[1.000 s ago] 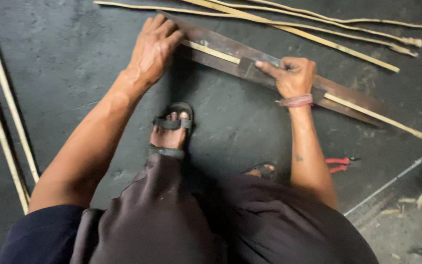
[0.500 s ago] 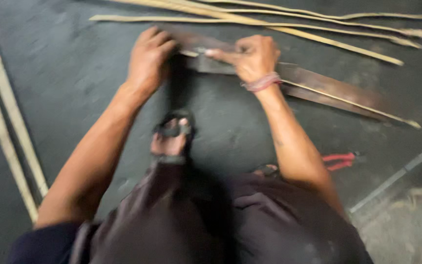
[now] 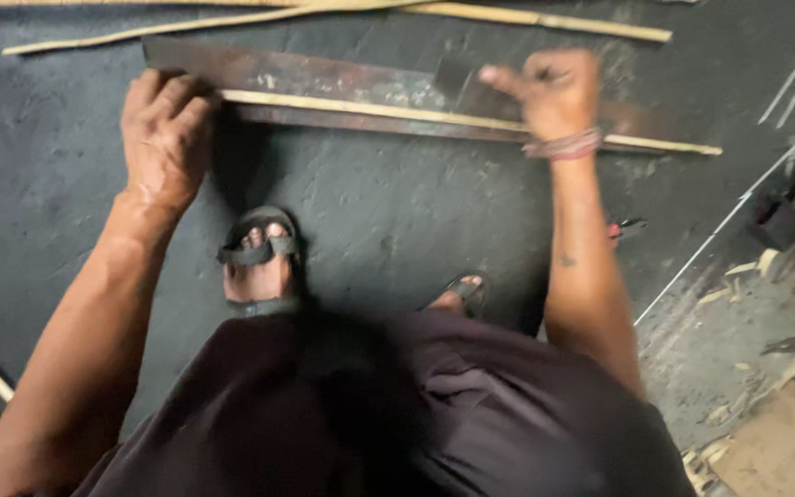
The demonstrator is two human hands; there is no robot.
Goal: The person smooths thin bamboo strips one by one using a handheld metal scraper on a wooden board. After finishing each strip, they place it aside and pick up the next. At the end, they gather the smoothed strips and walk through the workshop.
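The left hand lay flat, fingers together, pressing one end of the bamboo strip onto the dark plank on the floor. The right hand was curled closed, pinching the strip further along.

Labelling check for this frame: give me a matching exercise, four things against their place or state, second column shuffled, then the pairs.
Things:
1. left hand
2. right hand
3. thin bamboo strip
4. red-handled pliers

Places or states:
A. lies lengthwise on the long dark plank
B. on the floor beside the right forearm
C. presses flat on the strip's left end
D. closed in a fist over the strip, band at the wrist

Pairs: 1-C, 2-D, 3-A, 4-B
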